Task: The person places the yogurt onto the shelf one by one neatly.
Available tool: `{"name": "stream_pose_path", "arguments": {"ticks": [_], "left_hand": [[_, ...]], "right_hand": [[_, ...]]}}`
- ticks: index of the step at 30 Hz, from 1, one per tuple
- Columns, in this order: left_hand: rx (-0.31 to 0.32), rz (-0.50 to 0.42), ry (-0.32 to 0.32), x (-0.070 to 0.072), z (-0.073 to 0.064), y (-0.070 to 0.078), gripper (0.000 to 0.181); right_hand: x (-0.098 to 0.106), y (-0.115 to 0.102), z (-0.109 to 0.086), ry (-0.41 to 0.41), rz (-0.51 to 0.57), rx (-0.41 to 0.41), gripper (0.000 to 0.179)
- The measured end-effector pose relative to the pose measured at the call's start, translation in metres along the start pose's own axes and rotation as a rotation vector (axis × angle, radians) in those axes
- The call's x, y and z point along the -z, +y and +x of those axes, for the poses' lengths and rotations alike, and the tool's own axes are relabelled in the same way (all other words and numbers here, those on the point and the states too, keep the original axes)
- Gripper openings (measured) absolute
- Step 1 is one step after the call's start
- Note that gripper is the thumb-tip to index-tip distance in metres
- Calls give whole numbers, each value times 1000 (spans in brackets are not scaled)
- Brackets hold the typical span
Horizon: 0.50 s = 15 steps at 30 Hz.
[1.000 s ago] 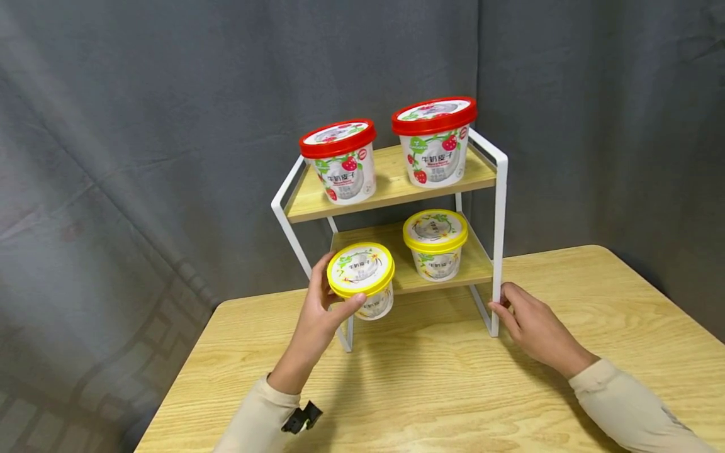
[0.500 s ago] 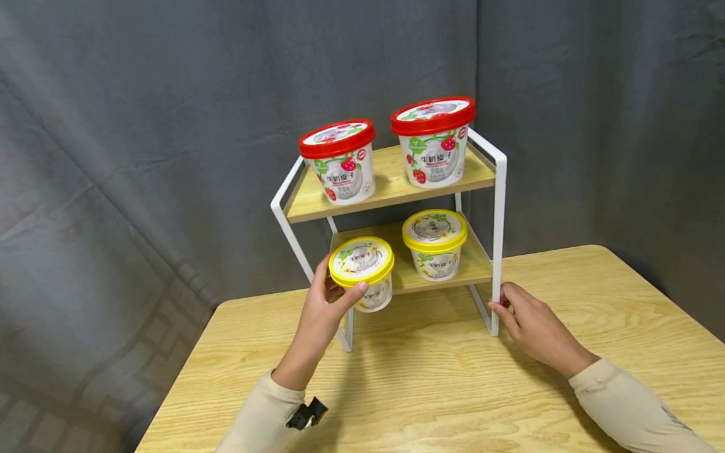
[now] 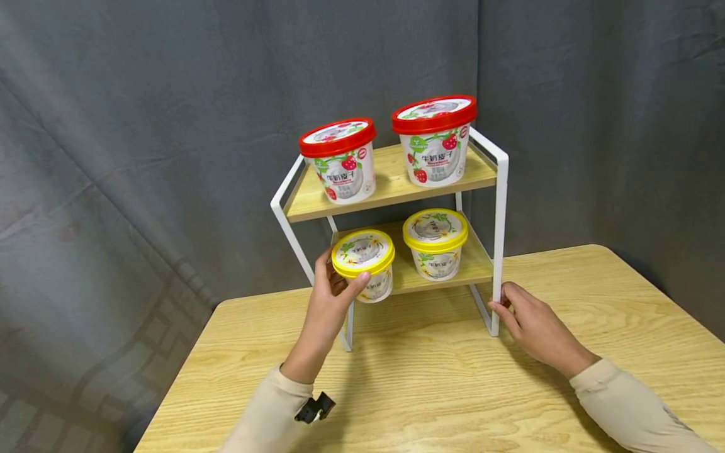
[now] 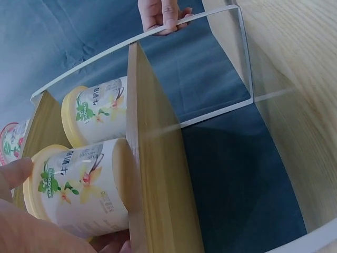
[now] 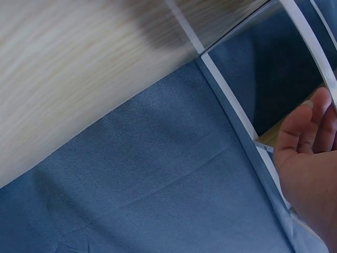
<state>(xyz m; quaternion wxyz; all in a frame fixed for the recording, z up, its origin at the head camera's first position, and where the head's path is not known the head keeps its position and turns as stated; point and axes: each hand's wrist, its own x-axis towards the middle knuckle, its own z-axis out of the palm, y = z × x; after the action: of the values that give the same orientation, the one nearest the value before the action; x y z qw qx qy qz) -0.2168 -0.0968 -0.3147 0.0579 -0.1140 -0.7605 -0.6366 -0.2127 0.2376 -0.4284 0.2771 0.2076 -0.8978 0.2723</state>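
In the head view my left hand (image 3: 331,302) grips a white tub with a yellow lid (image 3: 364,251), thumb in front and fingers round its far left side. The tub is at the front edge of the lower shelf (image 3: 404,280); in the left wrist view its base (image 4: 124,168) overlaps the board's edge. A second yellow-lidded tub (image 3: 436,245) stands to its right on that shelf. My right hand (image 3: 529,324) pinches the front right leg (image 3: 496,302) of the white-framed rack low down, thumb and fingers at the metal.
Two red-lidded strawberry tubs, one on the left (image 3: 340,167) and one on the right (image 3: 436,145), stand on the upper shelf (image 3: 385,167). The rack stands on a wooden table (image 3: 430,390). Grey curtain (image 3: 198,126) hangs close behind and at both sides.
My left hand has moved the yellow-lidded tub upward and slightly right, toward the lower shelf. My right hand keeps its place on the rack's leg.
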Motion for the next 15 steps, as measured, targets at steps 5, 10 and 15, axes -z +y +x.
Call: {"name": "stream_pose_path", "arguments": {"ticks": [5, 10, 15], "left_hand": [[-5, 49, 37, -3, 4, 0, 82], [14, 86, 41, -3, 6, 1, 83], [15, 96, 22, -4, 8, 0, 85]], "right_hand": [[0, 0, 0, 0, 0, -1, 16], [0, 0, 0, 5, -1, 3, 16], [1, 0, 0, 1, -3, -6, 16]]}}
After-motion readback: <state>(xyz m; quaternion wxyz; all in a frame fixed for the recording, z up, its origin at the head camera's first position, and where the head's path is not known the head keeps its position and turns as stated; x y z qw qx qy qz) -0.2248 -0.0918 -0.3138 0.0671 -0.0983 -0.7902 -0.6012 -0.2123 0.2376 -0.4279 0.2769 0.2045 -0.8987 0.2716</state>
